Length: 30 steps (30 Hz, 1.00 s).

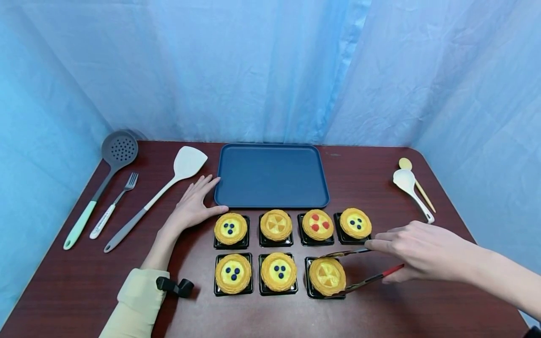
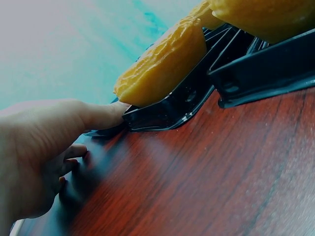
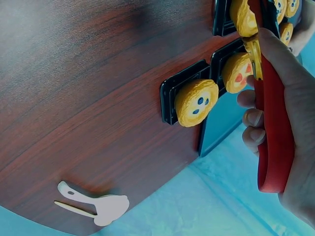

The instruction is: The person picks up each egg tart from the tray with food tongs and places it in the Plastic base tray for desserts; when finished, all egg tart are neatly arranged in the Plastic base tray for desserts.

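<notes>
My right hand (image 1: 418,251) grips a pair of tongs with red handles (image 3: 275,128). In the head view the tong arms straddle an egg tart with pale wedge-shaped pieces on top (image 1: 327,276), which sits in a black square holder (image 1: 312,292) at the right of the front row. Whether the tips press on the tart, I cannot tell. My left hand (image 1: 194,206) lies with spread fingers at the left edge of a dark blue tray (image 1: 270,176). Its thumb reaches the black holder under a blueberry-topped tart (image 1: 230,228); the left wrist view shows that thumb (image 2: 106,115) at the holder's corner.
More tarts in black holders stand in two rows, one with red pieces (image 1: 318,225). At left lie a slotted skimmer (image 1: 119,149), a fork (image 1: 114,206) and a white turner (image 1: 190,163). A white ladle (image 1: 405,180) and wooden spoon (image 1: 424,195) lie at right. Blue curtains surround the table.
</notes>
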Motion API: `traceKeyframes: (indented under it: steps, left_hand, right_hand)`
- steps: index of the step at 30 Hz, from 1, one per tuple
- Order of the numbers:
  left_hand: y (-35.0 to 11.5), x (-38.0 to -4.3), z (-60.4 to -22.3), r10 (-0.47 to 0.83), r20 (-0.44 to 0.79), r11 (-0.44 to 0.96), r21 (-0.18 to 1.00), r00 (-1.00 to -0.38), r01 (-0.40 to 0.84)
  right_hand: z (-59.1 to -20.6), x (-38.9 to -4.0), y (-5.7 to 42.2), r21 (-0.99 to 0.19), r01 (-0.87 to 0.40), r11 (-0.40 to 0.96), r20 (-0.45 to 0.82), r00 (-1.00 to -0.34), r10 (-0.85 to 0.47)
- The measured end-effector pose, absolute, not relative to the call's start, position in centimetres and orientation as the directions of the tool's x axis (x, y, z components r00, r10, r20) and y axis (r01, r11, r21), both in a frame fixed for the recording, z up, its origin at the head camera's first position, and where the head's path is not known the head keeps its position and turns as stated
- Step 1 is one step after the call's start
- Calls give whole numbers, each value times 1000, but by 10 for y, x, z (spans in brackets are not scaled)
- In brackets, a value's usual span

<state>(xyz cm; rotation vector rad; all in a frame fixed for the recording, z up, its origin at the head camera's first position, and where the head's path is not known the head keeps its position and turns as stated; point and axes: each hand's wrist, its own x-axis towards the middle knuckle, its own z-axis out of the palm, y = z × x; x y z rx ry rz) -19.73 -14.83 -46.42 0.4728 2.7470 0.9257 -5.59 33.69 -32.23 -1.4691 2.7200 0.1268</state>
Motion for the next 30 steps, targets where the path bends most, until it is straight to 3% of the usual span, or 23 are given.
traceKeyframes:
  steps: [15,22,30]
  left_hand:
    - [-148,-197,-464,366,-84,748,620,-927,239]
    - [-147,-197,-463,373,-69,743,620,-925,253]
    - [-148,-195,-464,366,-69,748,616,-928,249]
  right_hand:
    - [-320,-55,336,28,-819,572,-107,-572,-813]
    - [-315,-52,337,57,-824,564,-53,-567,-822]
    - [-296,-62,335,50,-748,662,-12,-663,-749]
